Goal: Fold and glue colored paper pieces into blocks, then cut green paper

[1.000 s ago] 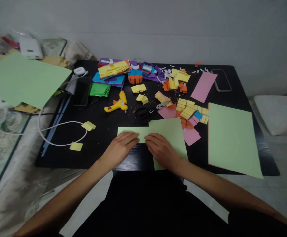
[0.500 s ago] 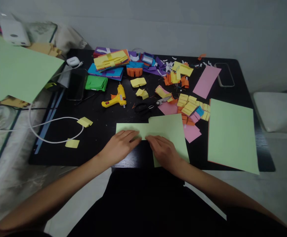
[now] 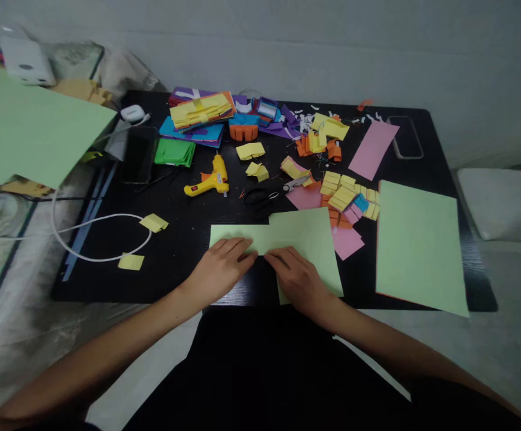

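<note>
A light green paper strip [image 3: 261,234] lies near the front edge of the black table. My left hand [image 3: 221,267] rests flat on its left part, fingers stretched out and thumb apart. At the strip's lower edge, my right hand [image 3: 299,276] has its fingertips closed together on the paper. Under that right hand spreads a wider light green sheet [image 3: 311,236], which meets the strip; whether they are one piece I cannot tell. Scissors [image 3: 271,193] with black handles lie behind the sheet, and a yellow glue gun [image 3: 215,176] is further left.
Folded paper pieces [image 3: 343,194] and pink paper [image 3: 374,149] lie to the right, beside a large green sheet stack [image 3: 422,245]. Coloured paper bundles [image 3: 201,114] stand at the back. A white cable [image 3: 103,258] loops at the left, near a dark phone [image 3: 139,155].
The right fingertips have shifted very slightly along the strip's lower edge. Otherwise both hands and the papers stay as they were; the view has moved a little.
</note>
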`<action>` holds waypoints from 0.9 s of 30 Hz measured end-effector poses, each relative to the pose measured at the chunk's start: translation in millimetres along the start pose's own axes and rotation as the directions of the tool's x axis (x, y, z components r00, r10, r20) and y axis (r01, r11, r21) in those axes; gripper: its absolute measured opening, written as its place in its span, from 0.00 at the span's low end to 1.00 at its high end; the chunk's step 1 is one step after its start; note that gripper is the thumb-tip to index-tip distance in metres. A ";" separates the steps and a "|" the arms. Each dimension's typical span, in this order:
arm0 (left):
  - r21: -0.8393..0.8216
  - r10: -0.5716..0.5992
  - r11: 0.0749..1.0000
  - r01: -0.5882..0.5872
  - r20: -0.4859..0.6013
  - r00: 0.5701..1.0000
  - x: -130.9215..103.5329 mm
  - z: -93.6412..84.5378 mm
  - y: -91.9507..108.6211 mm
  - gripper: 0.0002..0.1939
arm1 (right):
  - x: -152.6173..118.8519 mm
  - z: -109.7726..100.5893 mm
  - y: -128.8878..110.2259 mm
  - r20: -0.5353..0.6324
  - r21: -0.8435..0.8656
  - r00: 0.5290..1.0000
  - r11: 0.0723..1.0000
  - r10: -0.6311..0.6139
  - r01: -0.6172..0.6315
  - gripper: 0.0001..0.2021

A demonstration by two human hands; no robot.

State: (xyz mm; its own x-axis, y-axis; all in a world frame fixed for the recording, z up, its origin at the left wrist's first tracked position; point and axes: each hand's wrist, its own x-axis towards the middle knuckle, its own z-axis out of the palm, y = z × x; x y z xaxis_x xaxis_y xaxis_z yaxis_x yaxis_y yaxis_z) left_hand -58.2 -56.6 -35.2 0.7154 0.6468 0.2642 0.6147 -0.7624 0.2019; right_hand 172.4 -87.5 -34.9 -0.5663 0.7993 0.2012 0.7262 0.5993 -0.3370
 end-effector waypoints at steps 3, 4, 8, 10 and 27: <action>0.045 0.022 0.999 -0.022 0.011 1.000 -0.3 -0.2 0.9 0.10 | -6.2 -0.4 -1.8 0.015 -0.040 0.999 0.998 0.041 -0.040 0.16; 0.050 0.032 0.998 -0.033 0.019 0.999 -0.2 -0.6 1.2 0.10 | -8.5 -0.4 -3.2 0.020 -0.056 0.998 0.997 0.051 -0.050 0.16; 0.052 0.064 0.997 -0.065 0.027 0.998 0.6 -1.8 2.8 0.11 | -15.0 0.5 -8.5 0.029 -0.085 0.998 0.995 0.054 -0.051 0.18; 0.056 0.071 0.996 -0.072 0.025 0.997 1.0 -2.0 3.0 0.11 | -16.4 0.7 -8.2 0.031 -0.082 0.998 0.995 0.056 -0.054 0.19; 0.071 -0.013 0.997 0.009 0.046 0.999 -0.6 0.5 11.1 0.14 | -4.0 6.2 -4.9 0.036 -0.233 0.965 0.941 0.261 -0.246 0.21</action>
State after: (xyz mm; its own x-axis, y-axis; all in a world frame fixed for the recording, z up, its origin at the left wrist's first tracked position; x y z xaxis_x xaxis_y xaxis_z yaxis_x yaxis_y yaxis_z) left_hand -51.6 -65.4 -33.6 0.7220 0.6565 0.2184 0.6434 -0.7531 0.1369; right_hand 168.6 -93.8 -39.7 -0.3706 0.9259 0.0727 0.9133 0.3776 -0.1527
